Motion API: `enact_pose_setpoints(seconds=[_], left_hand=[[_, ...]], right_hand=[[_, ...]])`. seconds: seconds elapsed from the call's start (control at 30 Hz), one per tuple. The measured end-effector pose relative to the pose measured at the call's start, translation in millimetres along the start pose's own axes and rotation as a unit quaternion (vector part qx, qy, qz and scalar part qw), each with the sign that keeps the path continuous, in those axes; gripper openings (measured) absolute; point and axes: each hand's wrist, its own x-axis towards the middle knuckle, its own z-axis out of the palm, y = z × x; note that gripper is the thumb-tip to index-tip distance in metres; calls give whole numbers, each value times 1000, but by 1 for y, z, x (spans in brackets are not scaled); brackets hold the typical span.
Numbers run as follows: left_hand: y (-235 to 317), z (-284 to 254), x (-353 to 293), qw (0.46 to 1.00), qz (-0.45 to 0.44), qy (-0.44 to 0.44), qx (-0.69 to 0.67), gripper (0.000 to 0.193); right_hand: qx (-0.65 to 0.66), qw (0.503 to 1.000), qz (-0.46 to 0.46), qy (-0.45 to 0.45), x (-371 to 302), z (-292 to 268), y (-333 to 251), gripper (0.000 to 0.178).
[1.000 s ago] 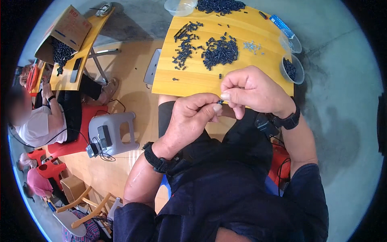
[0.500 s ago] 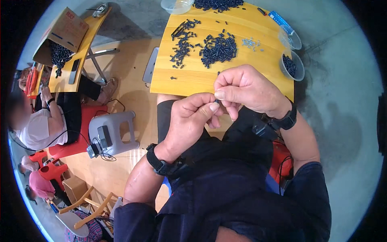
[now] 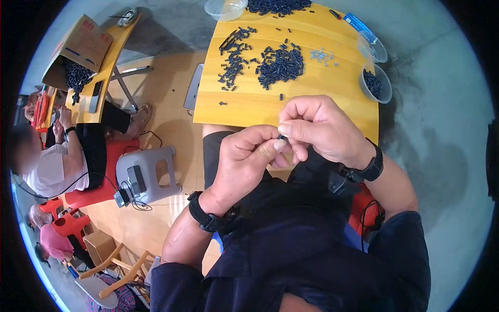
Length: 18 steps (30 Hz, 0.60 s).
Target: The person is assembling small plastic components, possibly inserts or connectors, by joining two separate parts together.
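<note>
Just beyond my lap, at the near edge of the yellow table [image 3: 208, 106], my two hands meet. A small black part [image 3: 282, 138], mostly covered by fingers, is pinched between the thumb and forefinger of my left hand [image 3: 241, 161]. Close above it, the thumb and forefinger of my right hand [image 3: 327, 127] are pressed together; what they hold, if anything, is hidden. Farther out on the table lie a pile of short black cylindrical parts [image 3: 280, 65], a looser group of black pieces [image 3: 233, 65] and scattered small silvery pieces [image 3: 322, 56].
Black parts fill a clear round tub [image 3: 382, 91] at the right edge; another clear tub [image 3: 226, 9] stands far left. A blue box [image 3: 360, 27] lies far right. Left, a grey stool [image 3: 148, 174] stands near a seated person [image 3: 57, 161] and a tipped carton [image 3: 86, 44].
Both hands have come slightly nearer to me, still together. A single black part on the table beyond my right hand shows more fully. The view has shifted slightly.
</note>
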Motion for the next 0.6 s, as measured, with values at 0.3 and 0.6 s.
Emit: enact_pose_setpoints(seconds=[0.3,0.6], left_hand=[[2,-1,0,999,-25,-35,30,14],[1,-2,2,996,50,-11,71,14]], right_hand=[[-15,1000,2,-5,-3,-2,4,11],[156,980,123,-26,-1,-1,1,23]])
